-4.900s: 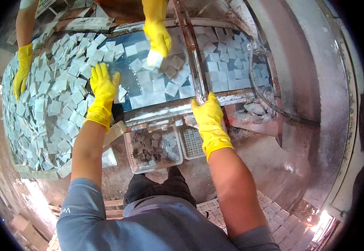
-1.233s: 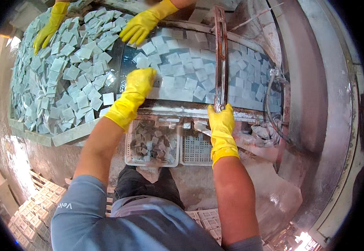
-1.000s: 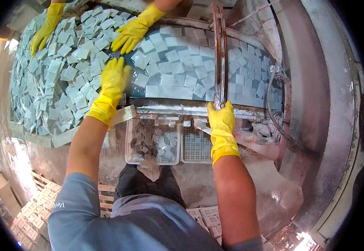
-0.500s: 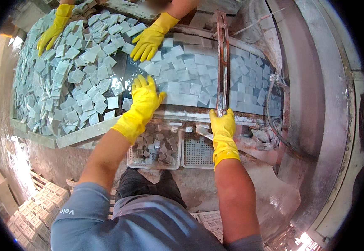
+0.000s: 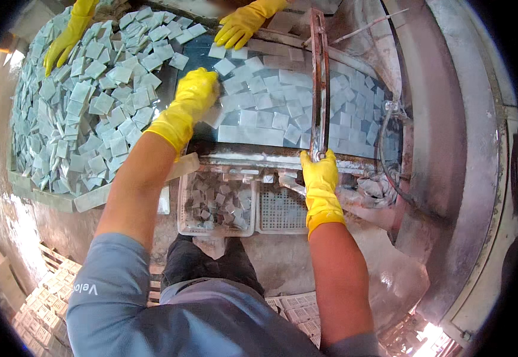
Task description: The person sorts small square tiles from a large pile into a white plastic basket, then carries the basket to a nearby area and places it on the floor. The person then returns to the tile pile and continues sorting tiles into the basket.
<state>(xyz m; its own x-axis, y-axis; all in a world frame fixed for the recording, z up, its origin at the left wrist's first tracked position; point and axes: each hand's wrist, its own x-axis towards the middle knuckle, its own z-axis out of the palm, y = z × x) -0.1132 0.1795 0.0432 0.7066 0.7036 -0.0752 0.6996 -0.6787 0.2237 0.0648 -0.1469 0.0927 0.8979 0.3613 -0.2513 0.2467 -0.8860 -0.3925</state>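
My left hand (image 5: pixel 194 98), in a yellow rubber glove, is low over the belt's left end with its fingers curled under; what they hold, if anything, is hidden. A pale square tile (image 5: pixel 214 117) shows beside its palm. My right hand (image 5: pixel 320 181), also gloved, is closed round the near end of a rusty slotted metal bar (image 5: pixel 318 77) that spans the belt. Pale stone tiles (image 5: pixel 253 98) lie flat on the wet dark belt (image 5: pixel 202 53), left of the bar and beyond it. Left of my left hand rises a large heap of similar tiles (image 5: pixel 86 107).
Across the belt, a co-worker's gloved hands hover at the heap (image 5: pixel 68 41) and the belt's far edge (image 5: pixel 244 24). Below the near edge stand a basket of tile pieces (image 5: pixel 216 233) and a perforated crate (image 5: pixel 283 213). A hose (image 5: pixel 384 154) hangs at right; stacked boxes (image 5: pixel 41 309) stand lower left.
My left hand has gone from spread fingers to curled ones and moved slightly up and left. The co-worker's right-side hand has drawn back to the far edge. My right hand stays on the bar.
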